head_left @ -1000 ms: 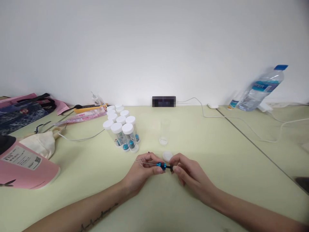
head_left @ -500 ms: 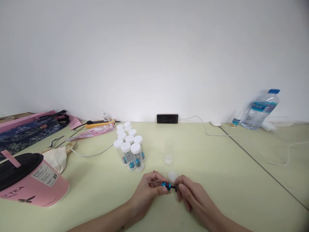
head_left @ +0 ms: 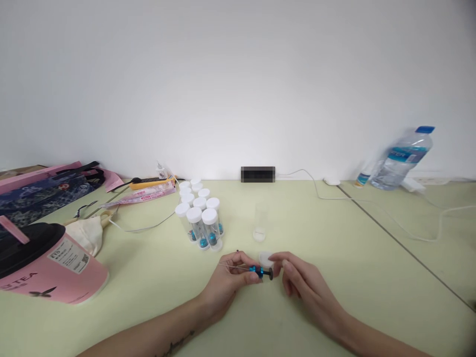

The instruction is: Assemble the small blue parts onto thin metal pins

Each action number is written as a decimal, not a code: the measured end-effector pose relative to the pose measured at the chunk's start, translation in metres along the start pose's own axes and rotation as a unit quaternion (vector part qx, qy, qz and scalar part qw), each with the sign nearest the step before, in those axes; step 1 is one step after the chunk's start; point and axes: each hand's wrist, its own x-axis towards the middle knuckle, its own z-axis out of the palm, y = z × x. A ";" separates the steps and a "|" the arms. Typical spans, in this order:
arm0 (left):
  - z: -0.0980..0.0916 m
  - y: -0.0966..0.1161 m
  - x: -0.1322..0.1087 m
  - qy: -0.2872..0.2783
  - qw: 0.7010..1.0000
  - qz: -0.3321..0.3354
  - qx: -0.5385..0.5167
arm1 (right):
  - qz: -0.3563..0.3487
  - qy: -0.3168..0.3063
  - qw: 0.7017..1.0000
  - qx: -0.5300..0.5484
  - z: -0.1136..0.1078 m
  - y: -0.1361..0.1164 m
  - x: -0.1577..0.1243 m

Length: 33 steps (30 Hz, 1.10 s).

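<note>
My left hand (head_left: 230, 278) pinches a small blue and black part (head_left: 257, 270) with a thin rod pointing left. The part's black disc end faces right, close to my right hand (head_left: 307, 278). That hand's fingers are apart and hold nothing. A white cap (head_left: 266, 259) lies on the table just beyond the fingertips. Behind it stands a clear tube (head_left: 260, 223) without a lid. To the left is a cluster of several clear tubes with white caps (head_left: 210, 216); blue parts show inside the front ones.
A pink cup (head_left: 70, 277) with a black lid stands at the left, near a cloth pouch (head_left: 87, 234). A pink wrapper (head_left: 148, 192) lies behind. A water bottle (head_left: 403, 161) leans at the right back, and a white cable (head_left: 383, 218) crosses the table (head_left: 334, 248).
My right hand has let go of the black end of the part and moved slightly right, its fingers now apart. The whole view has shifted a little.
</note>
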 end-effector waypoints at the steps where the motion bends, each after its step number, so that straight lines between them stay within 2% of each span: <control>1: 0.000 0.000 0.000 0.004 1.000 0.002 0.001 | 0.009 0.027 0.999 -0.018 -0.004 0.002 0.004; 4: 0.000 -0.002 0.001 0.012 1.000 -0.001 0.000 | 0.001 0.101 0.981 -0.166 -0.029 0.015 0.036; 6: 0.000 -0.002 0.001 0.012 1.000 -0.006 0.000 | -0.088 0.155 0.929 -0.324 -0.053 0.029 0.073; 7: 0.000 -0.002 0.002 0.012 1.000 -0.007 0.001 | -0.139 0.148 0.894 -0.401 -0.066 0.036 0.094; 10: -0.001 -0.004 0.004 0.018 1.000 -0.003 0.001 | -0.269 0.028 0.782 -0.561 -0.098 0.057 0.156; 11: -0.001 -0.005 0.005 0.019 1.000 -0.001 -0.002 | -0.281 0.017 0.773 -0.569 -0.106 0.063 0.174; 13: -0.003 -0.008 0.008 0.012 1.000 -0.007 -0.015 | -0.294 0.014 0.764 -0.575 -0.119 0.073 0.202; 16: -0.006 -0.013 0.013 0.009 1.000 -0.009 -0.020 | -0.305 0.019 0.755 -0.580 -0.131 0.084 0.229; 21: -0.008 -0.016 0.018 0.026 1.000 -0.010 -0.008 | -0.307 0.021 0.752 -0.583 -0.140 0.094 0.244; 24: -0.007 -0.014 0.017 0.025 1.000 -0.011 -0.011 | -0.304 0.021 0.759 -0.575 -0.139 0.094 0.236; 28: -0.004 -0.009 0.012 0.020 1.000 -0.014 -0.003 | -0.283 0.030 0.782 -0.554 -0.132 0.085 0.209; 33: 0.000 -0.002 0.004 0.020 1.000 -0.011 0.022 | -0.249 0.037 0.815 -0.522 -0.110 0.070 0.173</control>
